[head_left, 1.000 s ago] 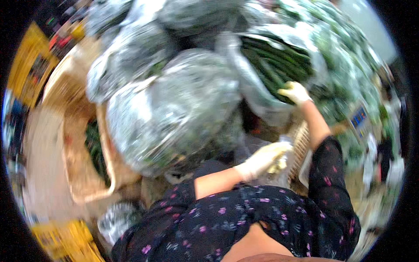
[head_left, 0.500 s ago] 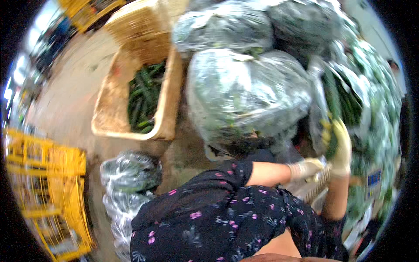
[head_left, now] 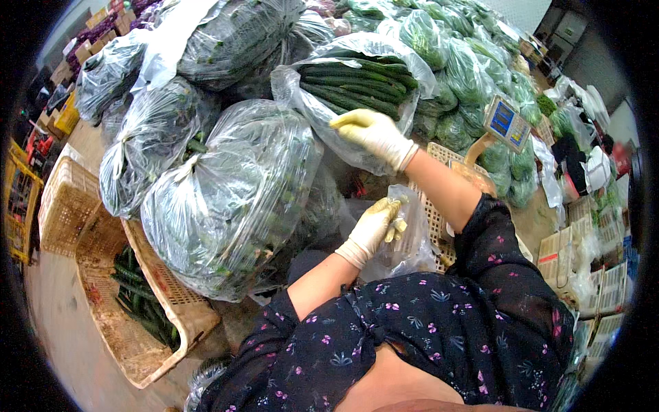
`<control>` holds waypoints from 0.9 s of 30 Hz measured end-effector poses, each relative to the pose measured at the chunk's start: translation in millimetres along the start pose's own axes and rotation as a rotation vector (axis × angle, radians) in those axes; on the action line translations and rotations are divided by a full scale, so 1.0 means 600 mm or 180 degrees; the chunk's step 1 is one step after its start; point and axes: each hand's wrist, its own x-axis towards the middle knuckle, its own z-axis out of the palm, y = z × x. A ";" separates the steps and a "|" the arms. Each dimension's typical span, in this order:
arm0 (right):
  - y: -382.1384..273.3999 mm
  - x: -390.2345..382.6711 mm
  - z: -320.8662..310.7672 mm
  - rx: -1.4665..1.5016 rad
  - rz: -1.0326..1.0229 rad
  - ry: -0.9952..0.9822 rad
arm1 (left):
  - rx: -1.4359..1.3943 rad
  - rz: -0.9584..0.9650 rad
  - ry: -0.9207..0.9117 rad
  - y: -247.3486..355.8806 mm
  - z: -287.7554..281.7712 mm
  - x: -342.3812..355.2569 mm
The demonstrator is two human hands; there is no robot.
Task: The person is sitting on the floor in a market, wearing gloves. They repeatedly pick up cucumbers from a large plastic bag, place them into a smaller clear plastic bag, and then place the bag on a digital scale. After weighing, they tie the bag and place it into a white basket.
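Observation:
My left hand (head_left: 376,230), in a pale glove with yellowed fingers, is closed on the gathered edge of a clear plastic bag (head_left: 410,244) in front of my body. What lies inside that bag cannot be made out. My right hand (head_left: 374,136), gloved the same way, is stretched out with its fingers pointing left, and no object shows in it. It is over the near side of an open clear bag (head_left: 288,86). Long dark green cucumbers (head_left: 357,81) lie side by side in that open bag, just beyond my right fingers.
Big tied bags of green produce (head_left: 230,199) stand at left. A dirty cream crate (head_left: 130,343) at lower left holds cucumbers (head_left: 141,295). Right of my hands are a perforated crate (head_left: 427,196) and a scale display (head_left: 506,123). Bagged greens (head_left: 473,69) are piled behind.
My view has swung right, so the scene has shifted left. The cucumber that my right hand gripped is no longer in it, and that hand's fingers have loosened.

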 end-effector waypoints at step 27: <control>0.290 0.126 -0.129 -0.2322 0.1153 -0.0427 | 0.0120 0.0004 -0.0031 0.042 0.021 0.017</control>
